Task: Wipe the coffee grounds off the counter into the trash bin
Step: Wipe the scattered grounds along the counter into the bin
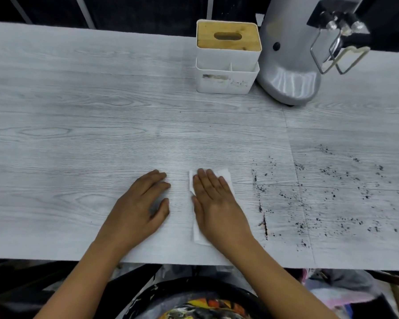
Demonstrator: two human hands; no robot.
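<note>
Dark coffee grounds (332,192) lie scattered over the right part of the pale wood-grain counter (101,134), with a thin dark line of them (265,224) at the left edge of the spill. My right hand (217,203) lies flat on a folded white tissue (226,174), pressing it onto the counter just left of the grounds. My left hand (143,203) rests palm-down on the bare counter beside it, fingers slightly apart, holding nothing. A round black bin (217,286) with colourful waste inside sits below the counter's near edge, in front of me.
A white tissue box with a wooden lid (228,56) stands at the back centre. A grey coffee grinder (288,65) with a wire fork stands right of it. The counter's front edge (193,264) runs just above the bin.
</note>
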